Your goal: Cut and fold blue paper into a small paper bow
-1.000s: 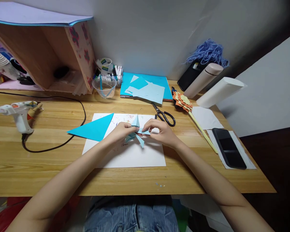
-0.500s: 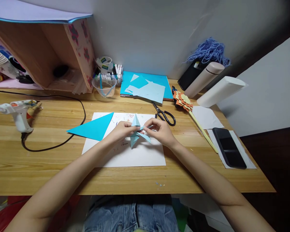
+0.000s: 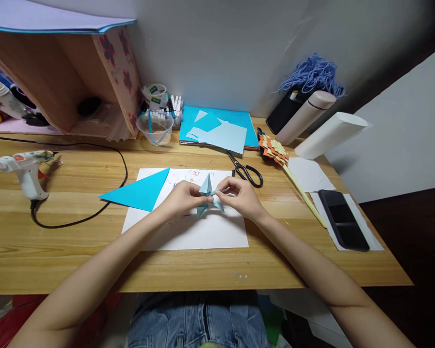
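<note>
Both hands pinch a light blue folded paper star (image 3: pixel 206 185) with several pointed arms, held over a white sheet (image 3: pixel 199 237). My left hand (image 3: pixel 184 197) grips it from the left, thumb pressed near its centre. From the right, my right hand (image 3: pixel 238 195) closes thumb and fingertips on one of its points. Fingers hide part of the star's middle. A bright blue paper triangle (image 3: pixel 139 190) lies partly over the white sheet, left of my left hand. Black-handled scissors (image 3: pixel 246 171) rest just beyond my right hand.
A glue gun (image 3: pixel 29 171) stands at left with its black cord looping on the table. Behind are a clear cup (image 3: pixel 155 128), markers (image 3: pixel 177 104) and blue paper scraps (image 3: pixel 226 134). At right lie a paper flower (image 3: pixel 273 149), a phone (image 3: pixel 342 220) and a bottle (image 3: pixel 306 117).
The paper star has tilted slightly between my fingers, its upper point shifting a little to the right. Both hands keep their pinch, and the camera view has moved slightly.
</note>
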`<state>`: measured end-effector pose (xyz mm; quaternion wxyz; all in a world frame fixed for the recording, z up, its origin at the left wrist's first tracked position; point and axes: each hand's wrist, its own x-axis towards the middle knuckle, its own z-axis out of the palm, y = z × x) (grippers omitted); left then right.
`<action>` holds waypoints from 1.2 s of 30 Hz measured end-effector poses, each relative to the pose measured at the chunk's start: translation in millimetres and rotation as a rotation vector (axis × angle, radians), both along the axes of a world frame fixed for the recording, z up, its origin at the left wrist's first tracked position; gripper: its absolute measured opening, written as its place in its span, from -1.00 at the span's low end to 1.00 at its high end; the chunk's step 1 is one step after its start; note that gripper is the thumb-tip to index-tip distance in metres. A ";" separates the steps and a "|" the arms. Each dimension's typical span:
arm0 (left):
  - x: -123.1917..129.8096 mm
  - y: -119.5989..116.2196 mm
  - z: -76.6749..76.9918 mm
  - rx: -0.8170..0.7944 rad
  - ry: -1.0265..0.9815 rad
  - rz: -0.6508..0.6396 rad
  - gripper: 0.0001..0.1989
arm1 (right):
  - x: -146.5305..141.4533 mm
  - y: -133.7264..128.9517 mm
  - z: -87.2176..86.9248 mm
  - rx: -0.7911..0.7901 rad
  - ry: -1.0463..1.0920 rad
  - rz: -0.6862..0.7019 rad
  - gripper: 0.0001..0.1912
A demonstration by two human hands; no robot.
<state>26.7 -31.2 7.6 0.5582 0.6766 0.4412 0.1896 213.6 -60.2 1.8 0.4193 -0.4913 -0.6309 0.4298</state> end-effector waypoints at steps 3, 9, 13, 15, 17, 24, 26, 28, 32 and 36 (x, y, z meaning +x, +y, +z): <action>0.9 -1.2 1.2 0.025 0.010 0.010 -0.65 | 0.3 0.4 -1.4 0.001 0.005 -0.003 -0.86; 2.7 -2.2 0.8 0.018 -0.020 0.055 -0.64 | 0.5 1.5 -3.4 -0.034 0.054 -0.029 -0.81; 3.1 -2.3 0.2 -0.015 -0.037 0.102 -0.62 | 0.7 3.6 -4.2 -0.110 0.152 -0.065 -0.77; 2.9 -2.4 0.0 -0.023 -0.054 0.117 -0.62 | 0.8 4.7 -4.9 -0.154 0.217 -0.075 -0.75; 2.6 -2.4 -0.4 -0.027 -0.070 0.128 -0.63 | 0.7 5.5 -5.7 -0.205 0.281 -0.082 -0.74; 2.0 -1.7 -3.0 -0.060 -0.121 0.145 -0.63 | 0.0 5.8 -9.2 -0.320 0.432 -0.132 -0.71; 1.9 -1.8 -3.0 -0.069 -0.122 0.137 -0.64 | 0.8 6.1 -10.9 -0.305 0.433 -0.132 -0.71; 1.9 -2.0 -2.6 -0.067 -0.119 0.132 -0.63 | 1.9 6.6 -12.6 -0.290 0.418 -0.139 -0.69; 2.0 -1.9 -1.7 -0.054 -0.135 0.137 -0.63 | 4.1 7.7 -13.3 -0.263 0.344 -0.122 -0.66; 1.7 -1.1 -1.1 -0.055 -0.146 0.134 -0.62 | 5.0 8.4 -10.6 -0.225 0.300 -0.099 -0.69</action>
